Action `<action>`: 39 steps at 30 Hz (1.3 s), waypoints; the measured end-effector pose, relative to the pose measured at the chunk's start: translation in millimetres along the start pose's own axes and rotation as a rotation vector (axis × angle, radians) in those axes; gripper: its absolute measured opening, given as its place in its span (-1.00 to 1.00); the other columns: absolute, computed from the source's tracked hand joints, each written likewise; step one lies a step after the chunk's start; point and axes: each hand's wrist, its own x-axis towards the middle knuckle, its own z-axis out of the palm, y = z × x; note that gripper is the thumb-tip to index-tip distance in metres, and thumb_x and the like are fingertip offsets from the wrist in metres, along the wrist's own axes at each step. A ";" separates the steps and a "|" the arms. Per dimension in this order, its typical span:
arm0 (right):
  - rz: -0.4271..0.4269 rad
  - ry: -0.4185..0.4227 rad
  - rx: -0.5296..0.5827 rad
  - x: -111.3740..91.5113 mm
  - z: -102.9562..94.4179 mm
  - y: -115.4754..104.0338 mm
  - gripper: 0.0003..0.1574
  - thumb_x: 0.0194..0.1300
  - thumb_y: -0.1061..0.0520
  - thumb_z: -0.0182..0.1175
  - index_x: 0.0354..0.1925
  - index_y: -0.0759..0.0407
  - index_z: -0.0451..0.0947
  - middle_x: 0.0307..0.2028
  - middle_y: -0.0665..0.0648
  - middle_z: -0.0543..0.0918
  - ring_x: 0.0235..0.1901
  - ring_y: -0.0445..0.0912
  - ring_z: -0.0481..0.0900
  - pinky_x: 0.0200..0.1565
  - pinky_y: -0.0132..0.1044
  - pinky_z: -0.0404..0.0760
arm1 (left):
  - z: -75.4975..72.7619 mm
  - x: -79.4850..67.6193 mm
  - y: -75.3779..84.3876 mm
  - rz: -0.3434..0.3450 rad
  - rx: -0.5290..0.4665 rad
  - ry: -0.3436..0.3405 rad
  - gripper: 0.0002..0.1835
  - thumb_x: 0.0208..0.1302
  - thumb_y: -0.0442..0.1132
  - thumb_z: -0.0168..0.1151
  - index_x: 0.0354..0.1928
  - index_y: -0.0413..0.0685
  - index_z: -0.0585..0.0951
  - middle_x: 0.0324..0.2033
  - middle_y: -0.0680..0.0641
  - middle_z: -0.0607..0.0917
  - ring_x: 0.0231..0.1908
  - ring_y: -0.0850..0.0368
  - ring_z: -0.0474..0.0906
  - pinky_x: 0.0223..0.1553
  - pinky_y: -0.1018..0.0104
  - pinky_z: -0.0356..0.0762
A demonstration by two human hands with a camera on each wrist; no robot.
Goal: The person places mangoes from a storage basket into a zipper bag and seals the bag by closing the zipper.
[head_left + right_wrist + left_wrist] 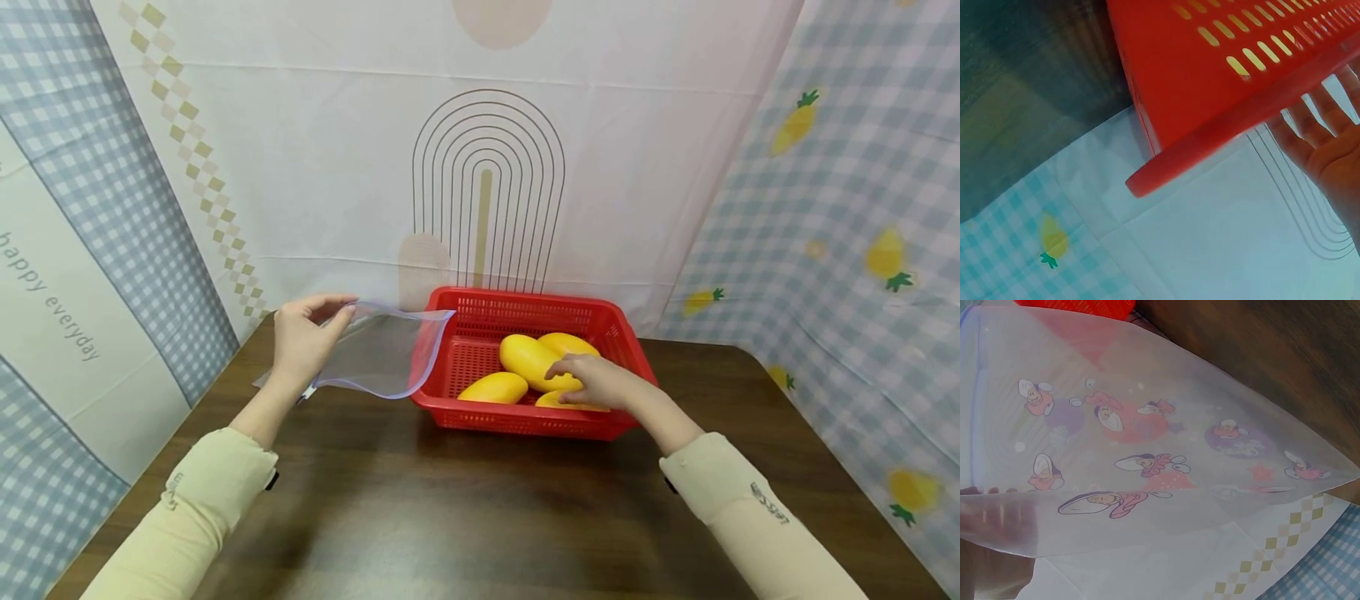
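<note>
My left hand (306, 333) pinches the upper edge of a clear zip bag (382, 354) with a lilac rim, between thumb and fingers. The bag's mouth faces right and overlaps the left end of a red plastic basket (525, 423). In the left wrist view the bag (1141, 425) shows printed cartoon figures, and part of the hand appears through it. Several yellow mangoes (527, 358) lie in the basket. Over them is my right hand (596, 383), fingers spread and slightly bent, holding nothing. The right wrist view shows that hand (1335, 144) beyond the basket rim (1179, 156).
The basket stands at the back of a dark wooden table (450, 508), close to a white patterned cloth (337, 167) hanging behind. Checked cloths hang at the left (112, 167) and at the right with pineapple prints (840, 292). A small slider (309, 392) sits at the bag's lower edge.
</note>
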 end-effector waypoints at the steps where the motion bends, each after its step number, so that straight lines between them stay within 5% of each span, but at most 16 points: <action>1: 0.011 -0.008 0.015 0.2 -0.5 0.6 -0.52 0.11 0.12 0.35 0.03 0.18 0.57 -0.04 0.18 0.64 0.00 0.05 0.56 0.08 -0.03 0.55 | 0.0 -0.2 0.2 -0.001 0.001 0.002 -0.89 0.12 -0.44 0.28 -0.30 -0.34 0.71 -0.35 -0.33 0.72 -0.45 0.60 0.51 -0.34 0.75 0.44; 12: 0.018 0.088 -0.014 5.4 16.0 10.8 -0.59 0.14 0.13 0.32 -0.02 0.21 0.58 -0.05 0.20 0.65 0.01 0.09 0.54 0.09 0.00 0.54 | 0.3 -1.1 -1.6 0.030 0.004 0.000 -0.89 0.12 -0.45 0.28 -0.30 -0.34 0.71 -0.34 -0.31 0.73 -0.43 0.62 0.51 -0.31 0.76 0.44; 28: 0.067 -0.010 0.028 5.1 17.5 15.0 -0.55 0.13 0.11 0.33 0.01 0.18 0.57 -0.05 0.17 0.63 -0.04 0.04 0.51 0.12 0.00 0.50 | 0.5 -2.3 -0.8 0.025 -0.007 0.009 -0.89 0.10 -0.46 0.29 -0.31 -0.35 0.71 -0.35 -0.31 0.73 -0.44 0.61 0.51 -0.32 0.76 0.45; 39: 0.069 0.026 0.082 9.3 24.4 23.7 -0.54 0.08 0.07 0.37 -0.03 0.16 0.58 -0.10 0.14 0.64 -0.11 -0.01 0.51 0.08 -0.03 0.53 | 0.9 -2.5 1.0 0.020 -0.021 0.002 -0.89 0.10 -0.47 0.29 -0.31 -0.36 0.70 -0.36 -0.33 0.73 -0.45 0.60 0.52 -0.32 0.76 0.46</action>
